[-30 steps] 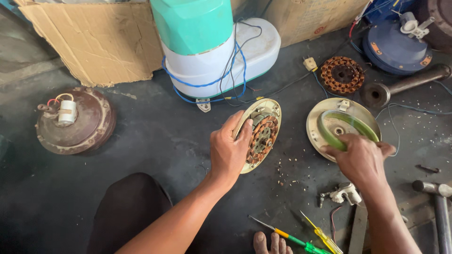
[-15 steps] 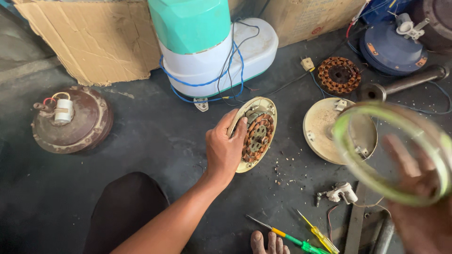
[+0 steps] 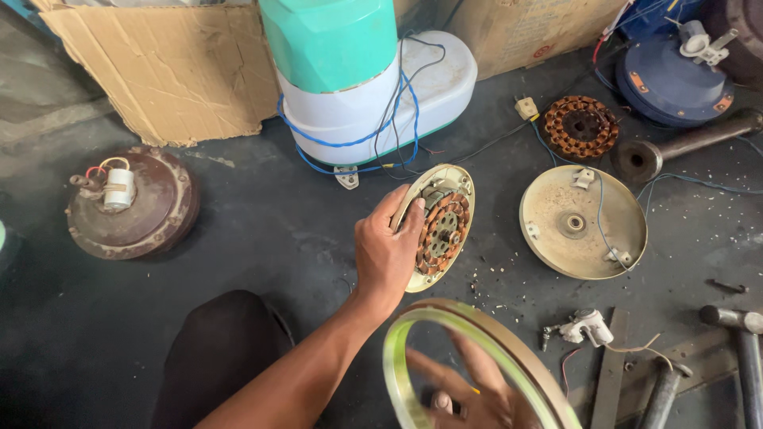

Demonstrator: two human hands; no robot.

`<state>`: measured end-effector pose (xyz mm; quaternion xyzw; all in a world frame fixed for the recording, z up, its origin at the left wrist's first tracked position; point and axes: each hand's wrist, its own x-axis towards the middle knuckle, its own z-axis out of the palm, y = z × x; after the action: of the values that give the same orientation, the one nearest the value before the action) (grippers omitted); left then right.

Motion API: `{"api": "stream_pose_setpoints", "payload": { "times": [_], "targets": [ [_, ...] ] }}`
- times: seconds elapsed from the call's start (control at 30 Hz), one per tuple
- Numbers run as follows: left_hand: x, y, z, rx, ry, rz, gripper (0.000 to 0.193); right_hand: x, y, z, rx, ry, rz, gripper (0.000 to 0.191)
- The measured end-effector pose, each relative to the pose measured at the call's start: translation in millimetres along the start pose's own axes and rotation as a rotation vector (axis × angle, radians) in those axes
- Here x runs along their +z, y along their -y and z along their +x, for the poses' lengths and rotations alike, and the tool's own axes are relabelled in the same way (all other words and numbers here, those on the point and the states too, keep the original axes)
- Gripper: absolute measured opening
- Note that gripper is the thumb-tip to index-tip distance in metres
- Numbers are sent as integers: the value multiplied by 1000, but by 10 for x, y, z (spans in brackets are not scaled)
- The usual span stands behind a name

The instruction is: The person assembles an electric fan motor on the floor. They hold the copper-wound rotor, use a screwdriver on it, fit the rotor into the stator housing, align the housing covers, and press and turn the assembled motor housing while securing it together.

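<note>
My left hand (image 3: 387,253) grips the rim of a cream fan motor housing (image 3: 439,225), tilted on edge on the dark floor, with copper windings showing inside. My right hand (image 3: 469,393) is at the bottom of the view, fingers spread, holding a cream and green ring (image 3: 445,318) close to the camera and blurred. A round cream motor cover plate (image 3: 582,222) lies flat to the right of the housing, with a blue wire across it.
A teal and white appliance (image 3: 358,87) wrapped in blue wire stands behind. A brown fan motor (image 3: 131,205) lies left, a copper stator (image 3: 580,125) and blue motor (image 3: 675,75) back right. Cardboard (image 3: 167,67) lies behind; hammers (image 3: 739,334) and a small white part (image 3: 586,326) right.
My right hand lifted the ring off the cover plate and carried it left and down toward me. The plate now lies bare. My left hand stayed on the housing.
</note>
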<state>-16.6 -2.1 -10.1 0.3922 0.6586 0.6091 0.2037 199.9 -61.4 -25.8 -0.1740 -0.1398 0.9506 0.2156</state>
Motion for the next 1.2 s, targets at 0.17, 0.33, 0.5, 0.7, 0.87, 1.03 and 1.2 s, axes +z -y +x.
{"api": "stream_pose_setpoints", "payload": {
  "times": [0.17, 0.33, 0.5, 0.7, 0.87, 1.03, 1.2],
  "targets": [
    [-14, -14, -12, -26, 18, -30, 28, 168, 404, 83, -318, 132, -479, 71],
    [4, -5, -10, -49, -18, -3, 44, 377, 741, 200, -563, -59, -1269, 33],
    [4, 11, -25, -52, -17, -2, 51, 193, 817, 591, -627, -273, -1205, 35],
    [-15, -1, -59, -168, 5, 22, 51, 207, 800, 929, -696, -224, -1575, 52],
    [-34, 57, -17, -96, -45, -46, 54, 252, 802, 1098, -647, -192, -1876, 69],
    [-40, 118, 0, -163, -52, -40, 53, 300, 768, 1121, -524, -238, -1967, 81],
    [-30, 109, -3, -154, -45, 17, 53, 345, 802, 1097, -582, -216, -2042, 73]
  ]
}}
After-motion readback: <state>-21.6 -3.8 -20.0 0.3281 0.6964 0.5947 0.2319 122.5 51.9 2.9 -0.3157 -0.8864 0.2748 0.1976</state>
